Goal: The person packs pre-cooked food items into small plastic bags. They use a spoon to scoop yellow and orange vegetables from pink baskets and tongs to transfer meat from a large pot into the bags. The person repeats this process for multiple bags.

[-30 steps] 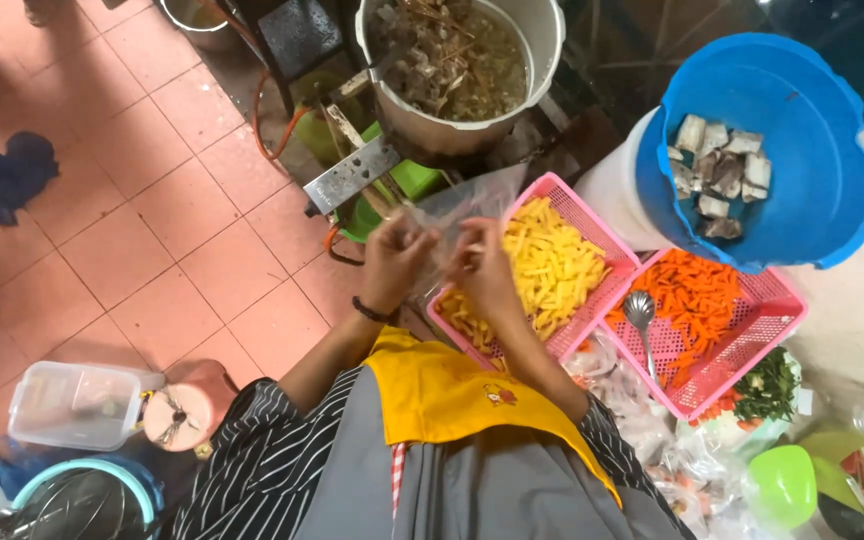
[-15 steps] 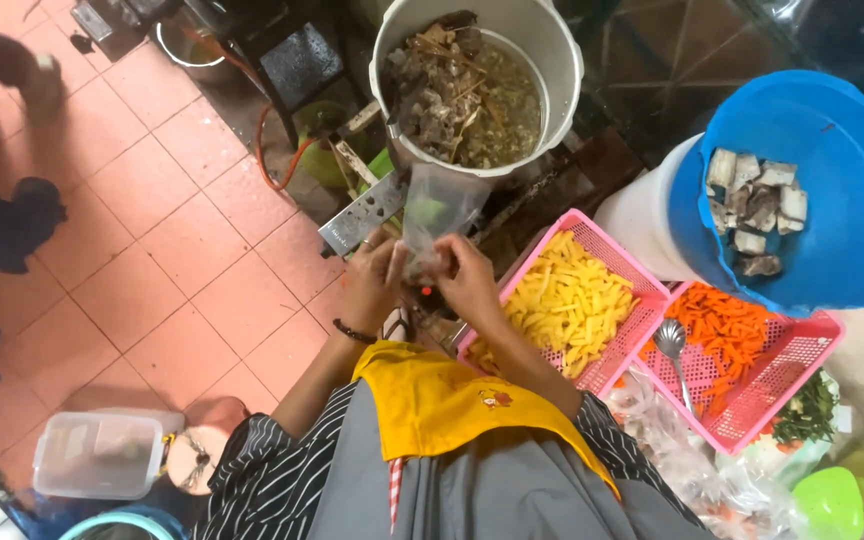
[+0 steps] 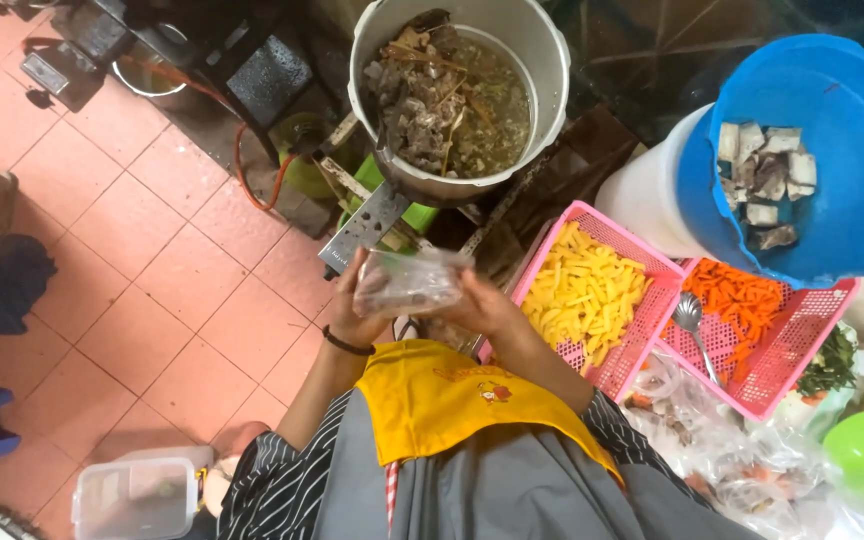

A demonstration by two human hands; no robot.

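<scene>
Both hands up at frame centre, holding one clear plastic bag [image 3: 410,282] between them. Left hand [image 3: 357,305] grips the bag's left end, fingers curled round it, dark band on the wrist. Right hand [image 3: 482,305] grips the right end, fingers closed on the plastic. Bag has some dark bits inside, contents too blurred to tell. It sits just below the big metal pot [image 3: 457,95] at top centre, which is full of broth, bones and stalks and rests on a burner stand.

Right of the hands: pink basket [image 3: 642,255] of yellow strips, touching a second pink basket [image 3: 802,340] with orange carrot shreds and a metal spoon [image 3: 690,318]. Blue tub [image 3: 842,150] with grey chunks at upper right. Green cup [image 3: 860,450] at lower right, near crumpled plastic bags. Lidded clear box [image 3: 137,495] on the tiled floor [image 3: 132,280] at lower left. Yellow apron bib below the hands.
</scene>
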